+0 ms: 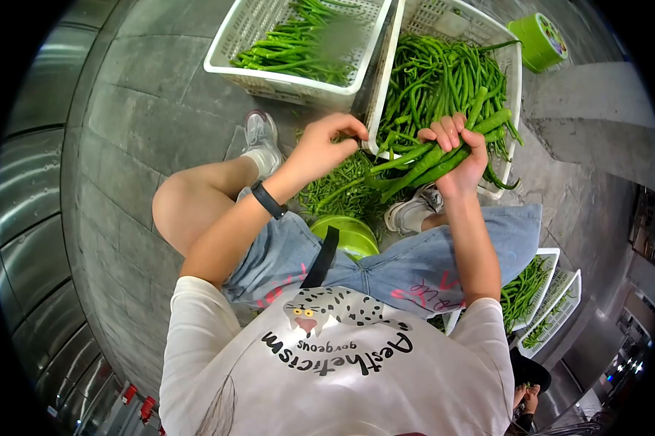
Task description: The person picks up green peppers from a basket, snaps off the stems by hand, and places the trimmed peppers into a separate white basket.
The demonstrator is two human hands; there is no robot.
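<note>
My right hand (454, 152) is wrapped round a bunch of long green peppers (422, 168), which points down to the left over the edge of a white crate (517, 94). To its left, my left hand (331, 145) is curled, thumb and fingertips close together; anything small between them cannot be made out. More long green peppers (443, 76) fill the crate behind my right hand. Below my hands, a heap of thin green stems or pieces (342, 182) lies on the floor between my feet.
Another white crate (287, 81) with green peppers stands at the upper left of the full one. A green bucket (534, 43) is at the upper right. Between my legs is a green seat (349, 231). More white crates (552, 314) and part of another person (531, 389) are lower right.
</note>
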